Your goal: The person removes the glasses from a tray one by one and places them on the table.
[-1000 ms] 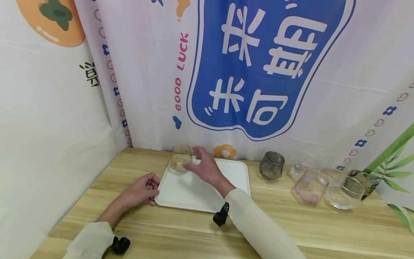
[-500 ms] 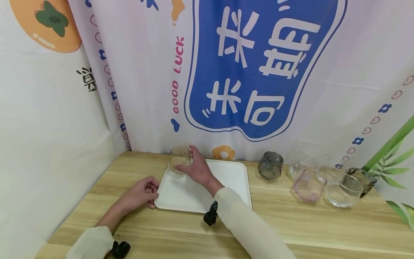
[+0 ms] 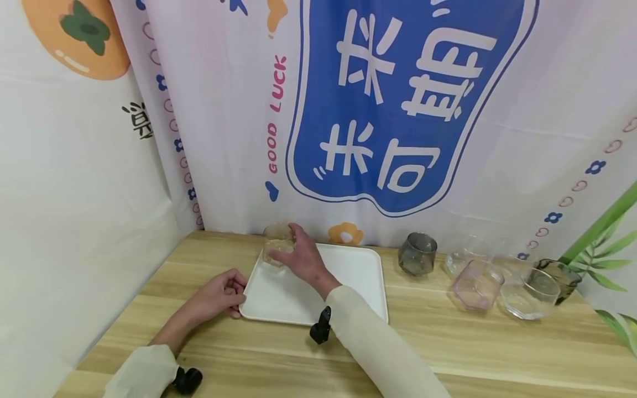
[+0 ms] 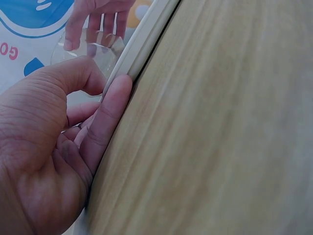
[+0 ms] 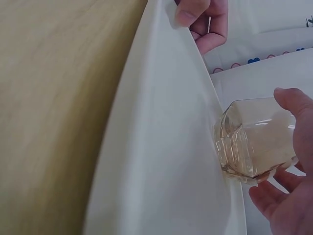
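At the back left corner of the white tray (image 3: 343,287), an amber-tinted faceted drinking glass (image 3: 275,247) stands upright. My right hand (image 3: 306,257) curls round the glass from its right side, thumb in front and fingers behind. In the right wrist view the thumb (image 5: 293,100) and fingertips lie on opposite sides of the glass (image 5: 259,137), whose base is on the tray. My left hand (image 3: 219,296) pinches the tray's left rim near its front corner; the left wrist view shows the thumb (image 4: 88,76) above the edge and a finger under it.
A dark grey glass (image 3: 417,254) stands right of the tray. Farther right are a pink glass (image 3: 478,284), a clear glass (image 3: 530,293) and several others close together. A printed cloth (image 3: 239,138) hangs behind the wooden table (image 3: 278,359); green leaves (image 3: 604,265) are at the right edge.
My right hand has moved left from beside the amber-tinted drinking glass and closed round it. The left hand stays at the tray's rim, and the head view has shifted slightly.
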Available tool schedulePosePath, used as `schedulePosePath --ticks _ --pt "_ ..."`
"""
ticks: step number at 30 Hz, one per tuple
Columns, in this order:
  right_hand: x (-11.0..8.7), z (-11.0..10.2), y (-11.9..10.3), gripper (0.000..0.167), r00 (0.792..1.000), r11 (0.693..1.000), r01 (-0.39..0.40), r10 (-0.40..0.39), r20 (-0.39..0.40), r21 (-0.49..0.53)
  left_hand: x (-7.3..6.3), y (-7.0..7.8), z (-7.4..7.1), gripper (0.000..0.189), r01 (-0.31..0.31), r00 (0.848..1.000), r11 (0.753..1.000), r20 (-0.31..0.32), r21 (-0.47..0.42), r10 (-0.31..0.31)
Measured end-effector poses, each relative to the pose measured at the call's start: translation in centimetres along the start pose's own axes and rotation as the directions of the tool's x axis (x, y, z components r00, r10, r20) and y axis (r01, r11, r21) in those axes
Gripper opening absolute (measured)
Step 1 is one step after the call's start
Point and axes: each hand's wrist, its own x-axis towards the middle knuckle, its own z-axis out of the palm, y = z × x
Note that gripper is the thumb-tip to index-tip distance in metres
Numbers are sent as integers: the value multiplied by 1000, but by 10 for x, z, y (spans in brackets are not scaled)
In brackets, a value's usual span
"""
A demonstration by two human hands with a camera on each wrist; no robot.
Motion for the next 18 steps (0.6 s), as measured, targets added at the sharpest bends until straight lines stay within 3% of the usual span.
schedulePosePath --ticks 12,18 --pt "4 -1 -4 83 1000 997 12 -11 12 -70 0 3 1 29 6 1000 1000 -9 5 -6" --pt "3 -1 -4 82 1000 999 9 -8 8 -52 -1 1 1 30 10 1000 1000 -12 3 -9"
